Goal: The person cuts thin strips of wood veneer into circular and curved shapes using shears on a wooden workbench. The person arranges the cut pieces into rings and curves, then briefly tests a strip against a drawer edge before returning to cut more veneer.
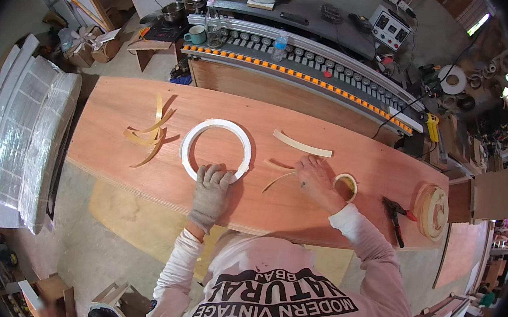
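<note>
1. Nearest the camera: white long-sleeved shirt with dark print, sleeves directed over a reddish wooden table.
2. Governing relation: pale curved strip just beyond the fingertips of the bare right hand, on the side away from the body. Contact between strip and fingertips: cannot tell.
3. Long axis of strip: crosswise on the table, sloping from far left to near right. Nearer hand: right — left well apart, over at the ring.
4. Right hand: fingers bent and drawn close together, back uppermost. Cannot tell whether pinching anything; fingertips partly hidden. Just to its left: thin tan strips.
5. Left hand: gloved in grey, fingers slightly spread, laid over the near rim of the white ring. Cannot tell whether clamped on the rim or merely resting.
6. White ring: flat on the table, left of the pale strip. Circular, plain band — open centre, tabletop visible through it.
7. Pale curved strip: cream, narrow, gently bowed, ends cut blunt.
8. Adjacent items: small cream roll beside the right wrist; black clamp with red tips, farther right; pale coil at the table's right end; loose tan pieces left of the ring.
</note>
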Motion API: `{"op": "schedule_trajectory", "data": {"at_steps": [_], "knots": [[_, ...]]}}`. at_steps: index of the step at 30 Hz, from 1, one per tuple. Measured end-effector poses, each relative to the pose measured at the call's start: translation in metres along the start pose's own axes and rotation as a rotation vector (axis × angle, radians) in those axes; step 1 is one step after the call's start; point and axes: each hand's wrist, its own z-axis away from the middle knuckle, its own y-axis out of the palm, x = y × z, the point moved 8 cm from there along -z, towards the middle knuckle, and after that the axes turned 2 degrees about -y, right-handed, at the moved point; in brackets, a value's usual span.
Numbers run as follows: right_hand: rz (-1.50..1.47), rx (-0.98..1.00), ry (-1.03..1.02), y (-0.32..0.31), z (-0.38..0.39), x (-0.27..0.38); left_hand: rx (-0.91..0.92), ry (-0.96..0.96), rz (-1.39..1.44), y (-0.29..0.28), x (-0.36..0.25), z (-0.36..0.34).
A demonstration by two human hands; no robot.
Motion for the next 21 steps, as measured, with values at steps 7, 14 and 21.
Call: {"op": "schedule_trajectory", "data": {"at_steps": [7, 14, 21], "knots": [[0.132, -0.208, 0.133, -0.028, 0.002, -0.058, -0.062, 0.103, 0.292, 0.009, -0.055, -0.014], [-0.068, -0.032, 0.311, 0.006, 0.018, -0.091, -0.113, 0.146, 0.197, 0.021, -0.083, -0.008], [-0.381, -0.145, 0.202, -0.067, -0.047, -0.046, -0.165, 0.169, 0.219, 0.001, -0.081, 0.015]]}}
